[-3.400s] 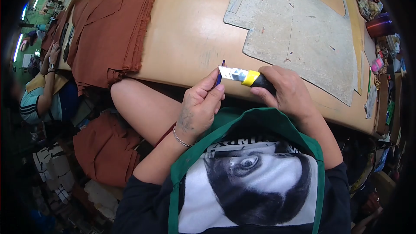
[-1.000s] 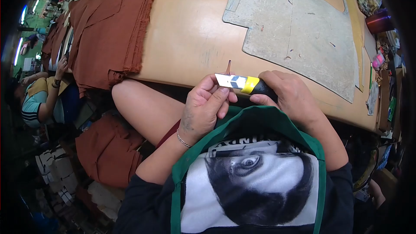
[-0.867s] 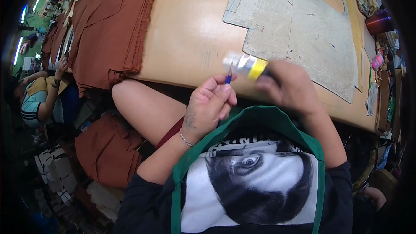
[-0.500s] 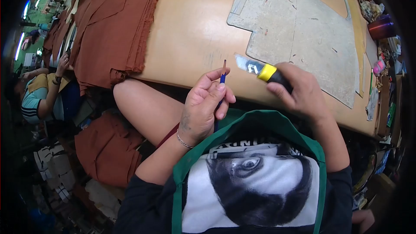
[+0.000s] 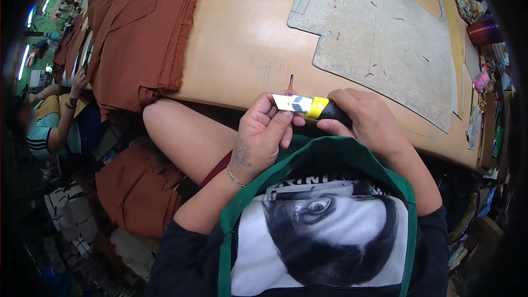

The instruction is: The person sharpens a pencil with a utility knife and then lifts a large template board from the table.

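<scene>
A pencil [image 5: 290,84] with a bare wooden tip and dark point stands up out of my left hand [image 5: 263,135], which is closed round its shaft. Most of the shaft is hidden by my fingers and the blade. My right hand [image 5: 367,122] grips a utility knife [image 5: 318,108] with a yellow collar and black handle. Its wide silver blade lies across the pencil just below the bare wood, close to my left thumb; whether the edge touches the pencil I cannot tell.
Ahead is a tan table [image 5: 236,33] with a stack of rust-brown fabric [image 5: 146,38] at left. A large grey pattern piece [image 5: 385,49] lies at right, beside a yellowish strip [image 5: 455,55]. More brown fabric [image 5: 135,190] is low at left. Another person [image 5: 52,121] sits at far left.
My right hand has moved left with the knife, bringing the blade from beside the pencil to across it. My left hand still holds the pencil, shifted slightly right.
</scene>
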A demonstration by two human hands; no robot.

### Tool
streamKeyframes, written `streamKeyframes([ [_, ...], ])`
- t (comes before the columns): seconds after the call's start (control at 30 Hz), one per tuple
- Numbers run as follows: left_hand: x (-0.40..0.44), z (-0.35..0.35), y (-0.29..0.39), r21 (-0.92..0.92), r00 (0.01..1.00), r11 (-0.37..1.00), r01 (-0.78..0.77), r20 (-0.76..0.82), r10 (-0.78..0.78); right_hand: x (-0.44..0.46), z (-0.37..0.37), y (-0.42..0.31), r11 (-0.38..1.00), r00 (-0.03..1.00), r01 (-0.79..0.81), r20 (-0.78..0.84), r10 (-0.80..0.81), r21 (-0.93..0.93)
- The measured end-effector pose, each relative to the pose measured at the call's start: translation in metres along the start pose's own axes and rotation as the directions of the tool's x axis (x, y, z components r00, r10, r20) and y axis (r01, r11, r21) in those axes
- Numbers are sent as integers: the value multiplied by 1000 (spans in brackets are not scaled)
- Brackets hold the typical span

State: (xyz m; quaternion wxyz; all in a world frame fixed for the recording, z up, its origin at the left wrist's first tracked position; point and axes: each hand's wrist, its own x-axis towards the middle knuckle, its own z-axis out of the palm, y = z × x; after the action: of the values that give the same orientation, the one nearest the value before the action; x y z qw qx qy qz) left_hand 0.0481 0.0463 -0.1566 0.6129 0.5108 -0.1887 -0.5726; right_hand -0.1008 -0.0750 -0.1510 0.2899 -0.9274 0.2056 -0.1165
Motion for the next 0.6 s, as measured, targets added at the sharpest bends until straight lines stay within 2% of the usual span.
streamKeyframes([
  [0.2, -6, 0, -7, -19, 997, 1000, 17, 78, -15, 5, 0, 19, 997, 987, 39, -151, -50, -73],
  [0.23, -10, -1, -8, -16, 994, 1000, 18, 106, -16, 7, -10, 38, 982, 952, -185, -243, 188, 37],
  [0.27, -10, -3, -5, -23, 993, 1000, 20, 114, -17, 6, -22, 57, 908, 854, -386, -307, 419, 165],
  [0.33, -12, -7, -2, -47, 994, 999, 16, 108, -11, -1, -52, 59, 921, 847, -384, -374, 378, 61],
  [0.37, -9, -7, 0, -92, 997, 994, 54, 55, -49, -4, -49, 55, 930, 863, -366, -361, 354, 35],
  [0.43, -4, -5, 1, -81, 998, 997, 5, 63, 0, -7, -48, 44, 942, 882, -335, -361, 304, -26],
  [0.47, -1, -3, 0, -83, 997, 996, -19, 67, 24, -7, -47, 36, 919, 896, -393, -237, 376, -26],
  [0.53, 0, -1, 0, -88, 997, 996, -18, 68, 24, -12, -32, 29, 967, 941, -255, -237, 241, -28],
  [0.6, 1, -2, 1, -37, 999, 999, -1, 55, 3, -14, -22, 19, 982, 969, -187, -161, 186, 7],
])
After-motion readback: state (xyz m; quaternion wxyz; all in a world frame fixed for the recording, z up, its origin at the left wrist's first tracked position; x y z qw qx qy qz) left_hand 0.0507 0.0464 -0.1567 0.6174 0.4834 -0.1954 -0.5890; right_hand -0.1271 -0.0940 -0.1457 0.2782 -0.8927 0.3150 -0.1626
